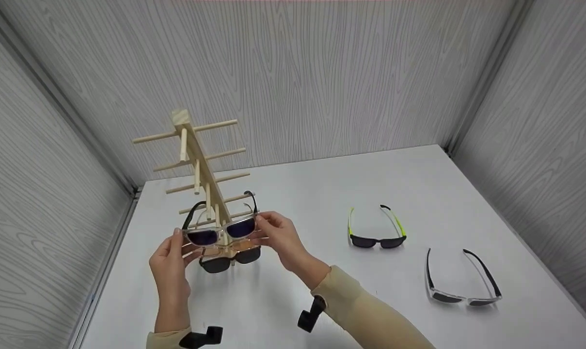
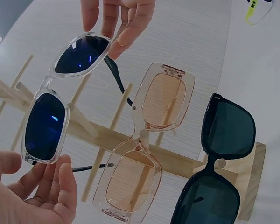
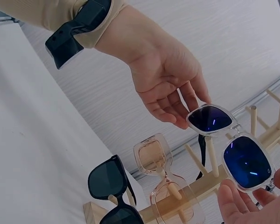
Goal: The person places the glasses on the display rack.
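Observation:
Both hands hold clear-framed sunglasses (image 1: 223, 234) with dark blue lenses in front of a wooden glasses rack (image 1: 203, 165). My left hand (image 1: 169, 264) pinches the frame's left corner, and my right hand (image 1: 280, 240) pinches the right corner. The black temples point back toward the rack, one on each side of its post. Just below, on the lower pegs, sit pink clear-framed glasses (image 2: 142, 135) with orange lenses. Lowest on the rack hang black sunglasses (image 2: 214, 163). In the right wrist view the held sunglasses' lenses (image 3: 247, 161) face the camera.
Upper pegs (image 1: 215, 125) of the rack stick out sideways and forward. On the white table (image 1: 312, 194) to the right lie black sunglasses with yellow-green temples (image 1: 377, 241) and clear-framed sunglasses with black temples (image 1: 462, 298). Grey wood-grain panels (image 1: 297, 82) enclose the table.

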